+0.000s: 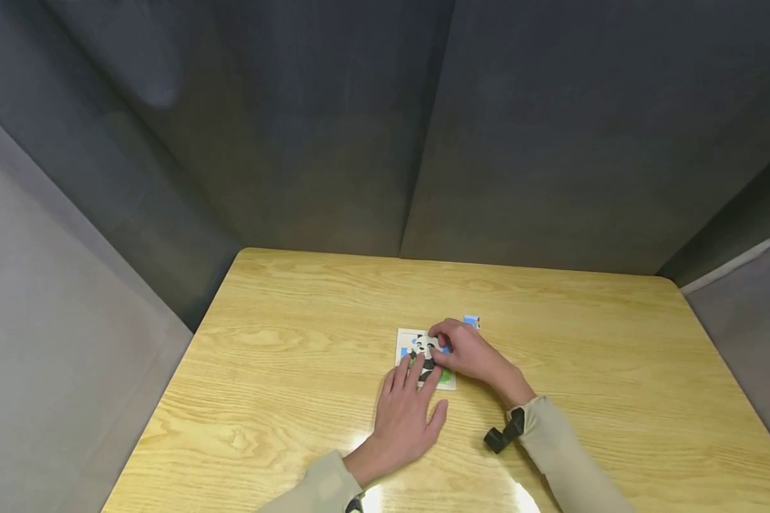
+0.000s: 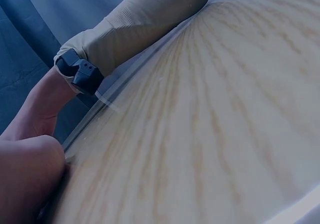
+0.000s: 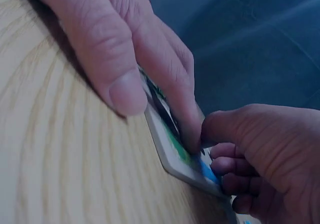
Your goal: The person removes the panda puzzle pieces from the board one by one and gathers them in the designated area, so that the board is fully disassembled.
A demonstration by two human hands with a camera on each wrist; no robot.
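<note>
Head view gives the whole layout: panda puzzle board [image 1: 426,358] lies flat on the wooden table [image 1: 282,356], both hands on it, grey curtain walls behind. Right wrist view adds what head view can't: board seen edge-on [image 3: 172,156], lying flat on the wood, left-hand fingers [image 3: 165,78] pressed on top of it, left thumb down on the wood just beside the board edge. Left wrist view shows no board, only table grain, the beige right sleeve [image 2: 140,18] and a black wrist mount [image 2: 80,71].

One loose blue puzzle piece [image 1: 472,322] sits on the table just beyond the right hand, apart from the board. Right hand blocks the board's right side; left fingers cover its near edge.

Left hand [image 1: 406,413]: palm down, fingers straight and spread, pressing on the board, gripping nothing. Right hand [image 1: 468,353]: fingers curled, tips on the board's upper right part; can't tell whether they pinch a piece.
</note>
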